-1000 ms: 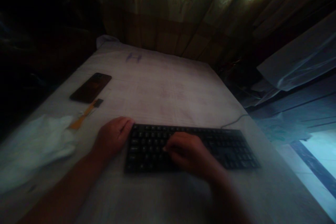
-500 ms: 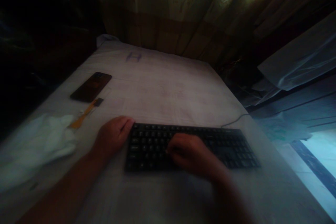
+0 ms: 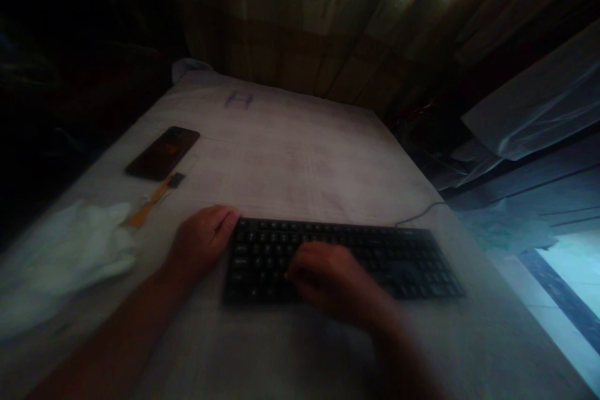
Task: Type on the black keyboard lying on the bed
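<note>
In the head view, we find a black keyboard (image 3: 398, 265) lying flat on the near part of a cloth-covered desk (image 3: 300, 156), its cable (image 3: 419, 213) leading off at the far right. We observe the left hand (image 3: 204, 234) at the keyboard's far left corner, fingers bent and close together; we cannot tell whether they grip it. The right hand (image 3: 323, 275) is over the middle keys, fingers curled in; their tips are blurred, and we cannot tell whether they press a key or pinch anything.

To the left we note a dark phone (image 3: 164, 153), an orange strip (image 3: 147, 205) with a dark end near it, and a crumpled white item (image 3: 79, 256), bag or cloth. Beyond the desk's right edge we record a translucent plastic bag (image 3: 509, 225); its contents are not discernible.
</note>
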`<state>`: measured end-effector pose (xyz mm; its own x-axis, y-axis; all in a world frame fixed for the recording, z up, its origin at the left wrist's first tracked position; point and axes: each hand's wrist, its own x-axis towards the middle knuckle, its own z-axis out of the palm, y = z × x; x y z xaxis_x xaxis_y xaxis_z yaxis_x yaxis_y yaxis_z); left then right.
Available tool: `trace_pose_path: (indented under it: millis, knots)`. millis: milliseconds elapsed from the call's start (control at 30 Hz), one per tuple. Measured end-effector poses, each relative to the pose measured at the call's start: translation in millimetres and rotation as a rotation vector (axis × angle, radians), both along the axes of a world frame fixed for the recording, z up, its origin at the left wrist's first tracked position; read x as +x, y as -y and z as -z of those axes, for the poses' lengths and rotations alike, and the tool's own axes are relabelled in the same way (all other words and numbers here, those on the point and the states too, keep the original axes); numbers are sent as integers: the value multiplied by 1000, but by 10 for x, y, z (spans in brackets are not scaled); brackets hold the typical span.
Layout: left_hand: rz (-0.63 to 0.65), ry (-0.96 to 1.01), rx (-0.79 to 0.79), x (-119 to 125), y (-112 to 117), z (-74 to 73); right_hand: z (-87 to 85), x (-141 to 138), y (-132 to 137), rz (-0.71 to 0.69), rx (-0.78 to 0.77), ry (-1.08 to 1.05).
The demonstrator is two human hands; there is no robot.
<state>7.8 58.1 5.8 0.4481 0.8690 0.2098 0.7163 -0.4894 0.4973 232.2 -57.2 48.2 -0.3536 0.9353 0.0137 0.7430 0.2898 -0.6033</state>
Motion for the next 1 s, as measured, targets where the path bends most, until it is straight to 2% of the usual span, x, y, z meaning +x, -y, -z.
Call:
trace_pose_path:
  millis: [367,633,1000]
  knots:
    - [10,4,17,0,14,-29,-63,118,35,26,-79,39]
    - [3,2,-4,6,11,-22,-4,-6,28,-74,-29,-20]
    - [1,-5,6,7,6,-39,-67,71,40,-39,-84,-2]
